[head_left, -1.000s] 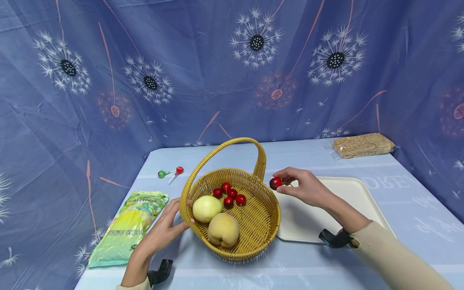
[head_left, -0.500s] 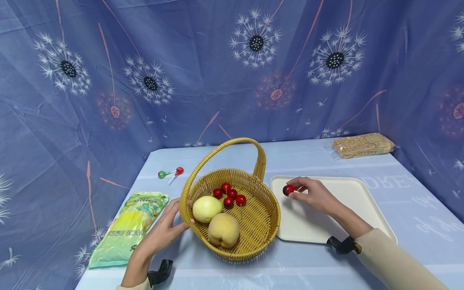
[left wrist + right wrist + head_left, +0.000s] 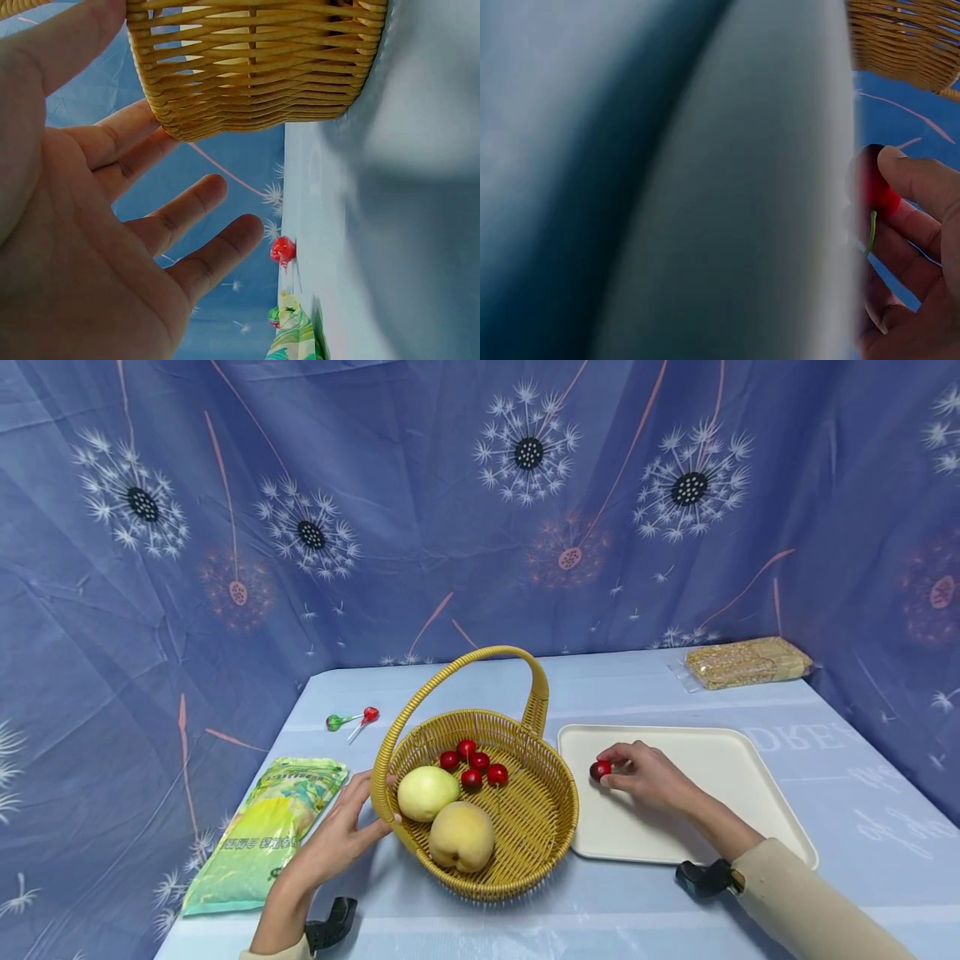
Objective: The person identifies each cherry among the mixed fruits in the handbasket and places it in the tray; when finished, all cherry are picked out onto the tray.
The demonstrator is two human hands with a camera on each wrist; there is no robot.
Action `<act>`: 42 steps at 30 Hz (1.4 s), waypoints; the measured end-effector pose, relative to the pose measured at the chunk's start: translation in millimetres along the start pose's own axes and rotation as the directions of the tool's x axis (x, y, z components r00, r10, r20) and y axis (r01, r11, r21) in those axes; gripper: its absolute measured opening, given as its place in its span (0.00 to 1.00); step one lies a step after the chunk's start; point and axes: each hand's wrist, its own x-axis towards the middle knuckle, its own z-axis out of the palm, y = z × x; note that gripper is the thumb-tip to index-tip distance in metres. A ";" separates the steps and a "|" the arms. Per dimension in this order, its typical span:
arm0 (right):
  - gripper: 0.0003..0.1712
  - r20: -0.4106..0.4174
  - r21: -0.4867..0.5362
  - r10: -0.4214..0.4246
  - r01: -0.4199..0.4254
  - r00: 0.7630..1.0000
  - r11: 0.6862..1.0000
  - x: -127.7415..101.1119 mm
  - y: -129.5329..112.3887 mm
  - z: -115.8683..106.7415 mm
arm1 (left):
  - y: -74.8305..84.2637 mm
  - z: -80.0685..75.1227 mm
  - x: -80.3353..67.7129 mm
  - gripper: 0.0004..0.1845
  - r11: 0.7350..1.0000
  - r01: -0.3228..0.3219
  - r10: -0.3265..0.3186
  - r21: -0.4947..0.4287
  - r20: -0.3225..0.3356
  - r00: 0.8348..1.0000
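Note:
My right hand (image 3: 651, 777) pinches a dark red cherry (image 3: 600, 770) between thumb and fingers, low over the left part of the cream tray (image 3: 720, 793). Its green stem shows in the right wrist view, where the cherry (image 3: 876, 180) is at the tray's surface; whether they touch I cannot tell. My left hand (image 3: 341, 828) holds the yellow wicker basket (image 3: 536, 814) at the left foot of its handle, thumb and forefinger on either side, other fingers spread below the rim. Inside the basket lie several cherries (image 3: 472, 779), a pale green fruit (image 3: 427, 793) and a peach (image 3: 461, 837).
A green-yellow packet (image 3: 266, 839) lies left of my left hand. Two lollipops, one green (image 3: 335, 722) and one red (image 3: 371, 715), rest behind it. A clear-wrapped golden pack (image 3: 750, 662) sits at the far right. A blue dandelion-print curtain (image 3: 420, 510) hangs behind the table.
My right hand has carried the cherry from beside the basket's right rim rightward and down to the tray. The left hand and the basket have stayed in place.

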 end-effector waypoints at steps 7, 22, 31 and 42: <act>0.18 -0.022 -0.037 -0.012 0.011 1.000 0.999 -1.8 4.0 3.7 | 0.0 0.6 -0.2 0.26 1.000 0.005 -0.005 -0.001 0.001 1.000; 0.23 -0.027 -0.037 -0.026 0.025 0.999 0.999 -2.3 5.5 4.3 | -1.8 0.2 -0.5 0.31 1.000 -0.012 0.012 0.025 -0.005 1.000; 0.25 -0.041 -0.006 -0.020 0.020 0.999 1.000 -3.9 -1.4 0.6 | -2.3 0.3 -0.3 0.31 1.000 -0.009 0.009 0.011 -0.002 1.000; 0.22 -0.126 -0.028 -0.154 0.152 0.980 0.988 3.7 -33.1 -12.1 | -2.1 0.3 -0.6 0.31 1.000 -0.020 0.020 -0.007 -0.008 1.000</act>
